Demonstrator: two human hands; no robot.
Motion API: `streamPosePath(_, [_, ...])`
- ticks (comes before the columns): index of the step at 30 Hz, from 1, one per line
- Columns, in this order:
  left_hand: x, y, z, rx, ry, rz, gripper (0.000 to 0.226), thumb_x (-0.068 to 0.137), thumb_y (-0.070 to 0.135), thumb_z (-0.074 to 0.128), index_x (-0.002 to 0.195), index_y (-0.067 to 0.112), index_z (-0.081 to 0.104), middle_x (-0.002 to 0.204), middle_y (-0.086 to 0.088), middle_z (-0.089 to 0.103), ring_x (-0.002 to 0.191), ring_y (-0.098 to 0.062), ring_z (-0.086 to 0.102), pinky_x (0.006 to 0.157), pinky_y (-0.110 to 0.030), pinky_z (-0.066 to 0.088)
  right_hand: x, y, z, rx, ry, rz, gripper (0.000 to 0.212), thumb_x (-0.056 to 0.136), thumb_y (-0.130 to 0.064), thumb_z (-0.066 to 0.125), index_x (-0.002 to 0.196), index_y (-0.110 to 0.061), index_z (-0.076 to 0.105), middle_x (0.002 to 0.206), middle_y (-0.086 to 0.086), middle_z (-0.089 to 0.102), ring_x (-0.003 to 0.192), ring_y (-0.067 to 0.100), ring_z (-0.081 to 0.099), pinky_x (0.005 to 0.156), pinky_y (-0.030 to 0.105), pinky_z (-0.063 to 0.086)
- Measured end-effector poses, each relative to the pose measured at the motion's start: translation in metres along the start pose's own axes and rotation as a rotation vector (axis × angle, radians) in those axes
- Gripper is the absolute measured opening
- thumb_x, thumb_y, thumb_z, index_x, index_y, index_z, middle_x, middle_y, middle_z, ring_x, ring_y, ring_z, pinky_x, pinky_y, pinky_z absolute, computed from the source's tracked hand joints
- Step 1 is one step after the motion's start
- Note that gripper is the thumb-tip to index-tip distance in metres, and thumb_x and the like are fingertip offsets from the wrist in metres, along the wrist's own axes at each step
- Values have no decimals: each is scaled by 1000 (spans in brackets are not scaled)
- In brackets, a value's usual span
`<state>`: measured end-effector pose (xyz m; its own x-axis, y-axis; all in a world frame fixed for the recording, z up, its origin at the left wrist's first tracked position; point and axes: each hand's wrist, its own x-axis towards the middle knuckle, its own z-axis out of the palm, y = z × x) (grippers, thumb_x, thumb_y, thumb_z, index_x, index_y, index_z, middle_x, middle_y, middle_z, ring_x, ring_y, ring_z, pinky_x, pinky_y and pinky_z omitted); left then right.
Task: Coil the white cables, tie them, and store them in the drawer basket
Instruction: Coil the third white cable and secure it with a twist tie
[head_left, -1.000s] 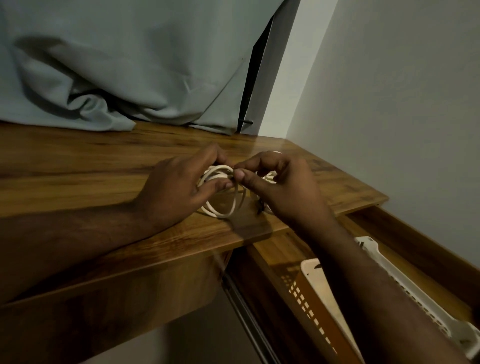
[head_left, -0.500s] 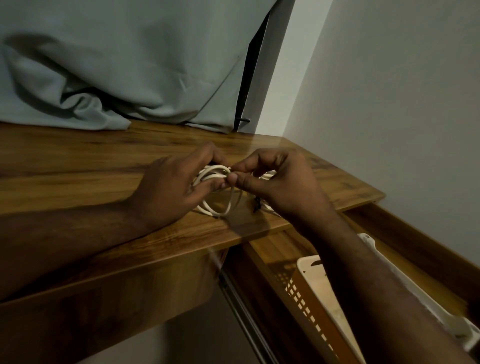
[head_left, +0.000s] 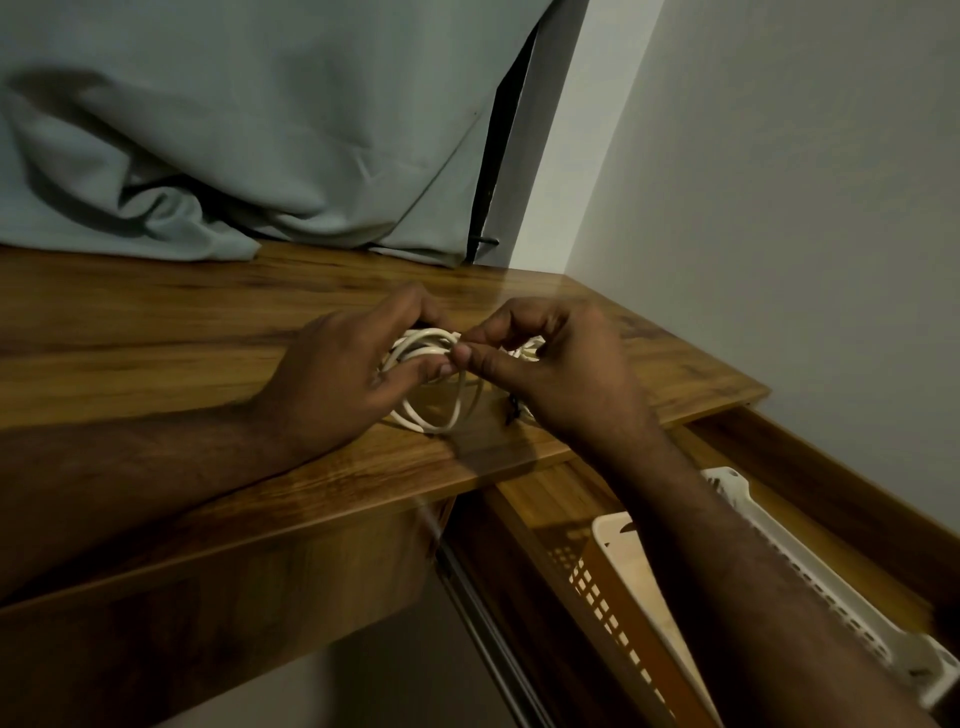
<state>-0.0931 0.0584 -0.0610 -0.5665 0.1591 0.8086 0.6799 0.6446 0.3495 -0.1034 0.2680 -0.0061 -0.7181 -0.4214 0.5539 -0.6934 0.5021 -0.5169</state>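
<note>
At frame centre, the left hand (head_left: 343, 374) grips the coiled cable (head_left: 441, 384) on the table (head_left: 156, 338); the right hand (head_left: 566, 374) has its fingers (head_left: 483, 358) pinching the coil's top. The basket (head_left: 613, 551) sits lower right in the drawer (head_left: 831, 467).

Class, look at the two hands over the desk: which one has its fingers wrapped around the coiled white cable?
The left hand: its fingers curl round the coiled white cable, while the right hand only pinches at the bundle's top.
</note>
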Motion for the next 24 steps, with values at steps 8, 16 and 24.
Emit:
streamPosePath(8, [2, 1, 0, -106, -6, -45, 25, 93, 35, 73, 111, 21, 62, 96, 12, 70, 84, -6, 70, 67, -45, 57, -1, -3, 4, -133, 43, -35, 14, 87, -32, 78, 100, -28, 75, 93, -17, 71, 90, -2, 62, 69, 6, 43])
streamPosePath(16, [4, 7, -1, -207, -14, -111, 37, 85, 46, 76, 111, 24, 62, 95, 14, 72, 82, -10, 71, 65, -41, 58, 1, 5, 0, -196, -37, -5, 58, 84, -49, 76, 136, -29, 60, 134, -13, 58, 116, 0, 54, 86, 13, 45])
streamPosePath(24, [5, 6, 1, -356, -86, -62, 35, 86, 24, 76, 115, 15, 58, 104, 14, 72, 90, -2, 72, 70, -12, 52, -4, 14, -2, 33, -242, 56, 68, 86, -43, 75, 146, -24, 51, 142, -14, 58, 127, -5, 52, 103, 18, 45])
